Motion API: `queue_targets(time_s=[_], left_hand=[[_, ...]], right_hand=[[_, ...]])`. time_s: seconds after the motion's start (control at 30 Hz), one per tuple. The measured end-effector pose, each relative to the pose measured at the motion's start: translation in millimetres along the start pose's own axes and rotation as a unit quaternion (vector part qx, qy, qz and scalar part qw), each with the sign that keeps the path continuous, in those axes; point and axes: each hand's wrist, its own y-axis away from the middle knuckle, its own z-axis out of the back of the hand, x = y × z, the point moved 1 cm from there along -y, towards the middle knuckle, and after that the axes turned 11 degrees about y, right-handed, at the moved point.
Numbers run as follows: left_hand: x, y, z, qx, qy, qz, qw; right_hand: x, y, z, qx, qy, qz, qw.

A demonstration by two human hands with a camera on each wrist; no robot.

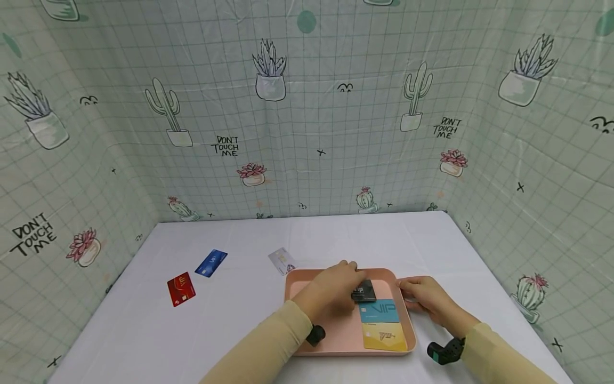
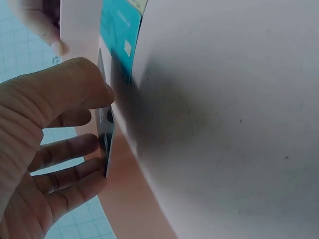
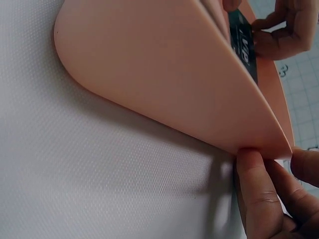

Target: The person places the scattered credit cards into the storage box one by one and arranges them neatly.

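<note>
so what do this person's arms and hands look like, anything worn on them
Long, pale yellow sleeves cover both forearms. The left hand and right hand are ungloved. A black gadget shows at each wrist; the right one has a small teal patch.

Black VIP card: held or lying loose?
Held: both wrist views show the left hand pinching the black VIP card from two sides.

Black VIP card [image 1: 366, 292], tilted, pink tray [image 1: 342, 339] beneath
</note>
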Motion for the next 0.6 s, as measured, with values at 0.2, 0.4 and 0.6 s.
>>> queue_targets(time_s=[0.2,0.4,0.6], left_hand=[[-4.1,-2.0,-3.0,-0.007,-0.019,-0.009,0.9998],[-5.7,-4.4,-5.2,-0.004,-0.033,-0.017,0.9993],[-5.7,-6.3,-7.2,0.000,-0.031,-0.016,0.9994]], right_hand=[[0.5,0.2,0.3,-0.001,0.001,-0.002,1.0000],[0.2,0.0,0.1,-0.002,0.003,-0.001,1.0000],[0.8,-0.2,-0.1,-0.001,0.003,0.000,1.0000]])
